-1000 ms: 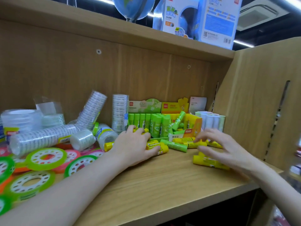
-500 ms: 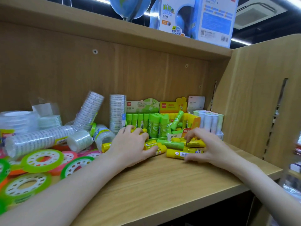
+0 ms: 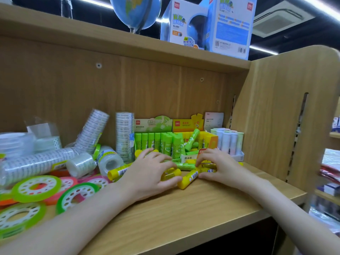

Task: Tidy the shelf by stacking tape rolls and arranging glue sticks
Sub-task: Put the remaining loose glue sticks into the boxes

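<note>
Loose yellow glue sticks [image 3: 187, 179] lie in a heap on the wooden shelf [image 3: 184, 214], in front of a display box of upright green glue sticks [image 3: 158, 142]. My left hand [image 3: 149, 173] lies over the left of the heap, fingers curled on a yellow stick [image 3: 170, 174]. Over the right side of the pile, my right hand [image 3: 219, 166] closes on several yellow sticks. Another yellow stick [image 3: 117, 171] pokes out to the left of my left hand. Clear tape rolls [image 3: 81, 164] and long wrapped stacks of tape [image 3: 33, 164] are jumbled on the left.
Flat green, pink and orange tape rings [image 3: 36, 188] cover the shelf's front left. A yellow glue-stick box [image 3: 207, 140] and pale pastel sticks [image 3: 228, 140] stand at the back right by the side panel [image 3: 287, 116]. Globe boxes [image 3: 207, 24] sit on the shelf above.
My right hand has swept left across the shelf, pushing the scattered yellow glue sticks toward my left hand. Both hands now meet around one heap.
</note>
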A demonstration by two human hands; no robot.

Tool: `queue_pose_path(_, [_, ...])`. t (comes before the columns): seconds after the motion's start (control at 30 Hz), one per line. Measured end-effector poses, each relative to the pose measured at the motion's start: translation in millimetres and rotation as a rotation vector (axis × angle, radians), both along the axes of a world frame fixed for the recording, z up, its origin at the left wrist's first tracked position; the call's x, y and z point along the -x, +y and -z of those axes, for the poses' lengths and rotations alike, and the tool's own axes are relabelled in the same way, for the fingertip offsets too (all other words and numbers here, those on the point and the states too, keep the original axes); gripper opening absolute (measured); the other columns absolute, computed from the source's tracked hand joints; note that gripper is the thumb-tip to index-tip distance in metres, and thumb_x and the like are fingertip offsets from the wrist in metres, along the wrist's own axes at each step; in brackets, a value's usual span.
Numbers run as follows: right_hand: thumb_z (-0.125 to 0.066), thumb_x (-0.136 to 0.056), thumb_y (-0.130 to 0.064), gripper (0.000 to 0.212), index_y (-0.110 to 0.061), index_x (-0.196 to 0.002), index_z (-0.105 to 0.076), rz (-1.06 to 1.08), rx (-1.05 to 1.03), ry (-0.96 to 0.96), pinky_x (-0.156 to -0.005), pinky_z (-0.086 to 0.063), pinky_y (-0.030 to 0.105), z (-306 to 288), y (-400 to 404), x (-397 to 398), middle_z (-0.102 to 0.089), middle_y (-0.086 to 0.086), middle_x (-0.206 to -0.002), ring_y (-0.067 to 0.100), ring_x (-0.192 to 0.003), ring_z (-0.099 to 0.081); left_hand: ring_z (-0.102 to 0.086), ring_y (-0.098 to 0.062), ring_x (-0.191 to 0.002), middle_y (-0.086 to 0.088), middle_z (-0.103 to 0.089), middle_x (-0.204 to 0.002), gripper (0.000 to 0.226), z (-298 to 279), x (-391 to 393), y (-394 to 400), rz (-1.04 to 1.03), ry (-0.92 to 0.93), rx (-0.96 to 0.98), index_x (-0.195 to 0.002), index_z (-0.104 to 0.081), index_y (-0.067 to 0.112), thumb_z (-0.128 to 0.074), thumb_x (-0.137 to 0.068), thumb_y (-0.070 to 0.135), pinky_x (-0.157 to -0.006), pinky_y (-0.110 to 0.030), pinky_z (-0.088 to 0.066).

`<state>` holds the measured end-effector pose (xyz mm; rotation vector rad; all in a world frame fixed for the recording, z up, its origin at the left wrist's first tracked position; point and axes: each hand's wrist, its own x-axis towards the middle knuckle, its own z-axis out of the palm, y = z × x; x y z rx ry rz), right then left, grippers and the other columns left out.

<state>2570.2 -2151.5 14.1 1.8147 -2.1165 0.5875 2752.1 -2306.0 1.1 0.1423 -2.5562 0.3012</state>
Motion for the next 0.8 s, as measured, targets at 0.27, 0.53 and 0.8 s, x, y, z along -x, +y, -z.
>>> queue_pose_path(0.27, [-0.074,-0.076,-0.034,0.023,-0.030,-0.087,-0.053,-0.128,-0.006,-0.074,-0.082,-0.036,0.016,6,-23,-25,-0.053,-0.011,-0.094,0.005,-0.093,-0.045,-0.043,-0.004,-0.121,0.016,-0.056,-0.125,0.078,-2,1,-2,0.034,-0.014,-0.157,-0.121,-0.057,0.032,-0.008,-0.074,0.071,-0.104,-0.022,-0.021])
queue_pose_path(0.53, [-0.055,-0.090,-0.007,0.021,-0.018,-0.106,-0.062,-0.006,0.336,-0.314,-0.088,-0.046,0.032,-32,-56,2,-0.063,0.000,-0.102,0.015,-0.095,-0.055,-0.039,-0.007,-0.120,0.016,-0.055,-0.121,0.076,-1,2,-6,-0.001,-0.102,-0.121,-0.125,-0.049,0.039,-0.008,-0.070,0.073,-0.099,-0.027,-0.032])
queue_pose_path(0.8, [-0.057,-0.087,-0.008,0.031,-0.017,-0.117,-0.058,0.172,0.233,-0.119,-0.092,-0.040,0.034,-23,-97,13,-0.052,0.006,-0.110,0.024,-0.107,-0.049,-0.036,-0.007,-0.121,0.016,-0.054,-0.120,0.076,-2,2,-8,0.000,-0.130,-0.148,-0.126,-0.048,0.040,-0.009,-0.070,0.073,-0.101,-0.027,-0.027])
